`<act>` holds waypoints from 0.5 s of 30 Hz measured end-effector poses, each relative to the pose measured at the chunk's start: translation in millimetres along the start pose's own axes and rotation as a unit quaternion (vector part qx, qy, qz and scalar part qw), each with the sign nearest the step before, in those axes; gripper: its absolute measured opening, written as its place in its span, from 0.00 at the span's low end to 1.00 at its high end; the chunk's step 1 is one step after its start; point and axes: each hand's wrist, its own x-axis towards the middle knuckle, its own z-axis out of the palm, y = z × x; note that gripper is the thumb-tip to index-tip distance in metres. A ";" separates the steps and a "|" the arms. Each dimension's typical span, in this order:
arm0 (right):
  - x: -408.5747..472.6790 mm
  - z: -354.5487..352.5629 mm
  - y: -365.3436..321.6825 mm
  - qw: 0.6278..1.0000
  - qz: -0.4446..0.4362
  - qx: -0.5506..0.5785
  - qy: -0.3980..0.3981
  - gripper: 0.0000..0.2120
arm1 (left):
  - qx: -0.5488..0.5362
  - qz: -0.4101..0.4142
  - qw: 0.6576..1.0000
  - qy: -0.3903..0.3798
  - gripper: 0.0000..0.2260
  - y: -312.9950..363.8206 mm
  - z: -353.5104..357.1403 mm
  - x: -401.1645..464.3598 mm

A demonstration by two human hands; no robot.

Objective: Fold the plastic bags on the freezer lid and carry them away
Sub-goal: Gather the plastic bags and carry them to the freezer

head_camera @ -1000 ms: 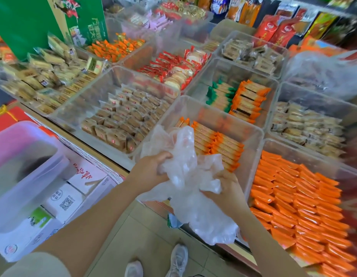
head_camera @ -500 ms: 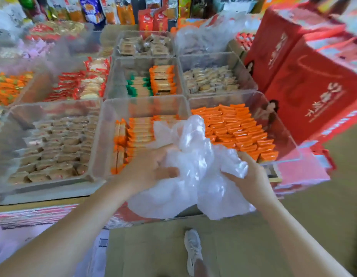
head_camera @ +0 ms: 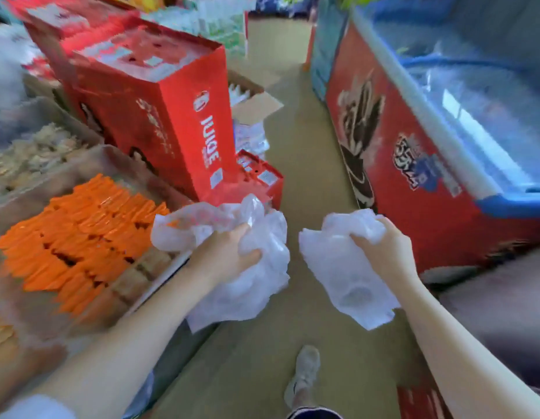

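Between red cartons [head_camera: 159, 116] and freezer [head_camera: 429, 152], each hand's grip clutches crumpled plastic bags: left [head_camera: 223, 252], right [head_camera: 386, 246].

I see my left hand [head_camera: 229, 252] and its bag bundle [head_camera: 253, 267] at 9 o'clock of the right hand [head_camera: 386, 246] and its bundle [head_camera: 341, 267]. Freezer [head_camera: 413, 182] at 2 o'clock, snack bins [head_camera: 81, 237] at 9, stacked boxes [head_camera: 159, 116] at 11.

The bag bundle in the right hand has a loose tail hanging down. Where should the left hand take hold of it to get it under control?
Probably the hanging lower end of the right bundle, from below and from the left. The right hand only pinches its crumpled top, so the tail droops free towards the floor. The left hand already grips its own bundle, leaving little spare grip.
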 end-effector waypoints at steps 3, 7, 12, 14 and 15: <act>55.8 -53.1 20.1 0.999 0.016 -0.025 0.037 0.12 | 0.010 0.052 0.998 0.019 0.22 58.9 17.1 64.3; 123.8 -107.6 33.5 0.996 0.024 0.014 0.085 0.14 | 0.009 0.120 0.992 0.039 0.21 142.8 32.8 150.1; 204.8 -146.9 39.7 0.991 0.016 0.025 0.129 0.18 | -0.040 0.192 0.980 0.030 0.17 218.1 39.3 248.9; 242.5 -157.2 43.6 0.988 0.028 0.045 0.143 0.21 | -0.038 0.220 0.974 0.031 0.16 241.1 42.1 291.9; 262.7 -161.1 45.4 0.987 0.034 0.053 0.150 0.22 | -0.041 0.231 0.972 0.027 0.15 252.0 43.4 313.8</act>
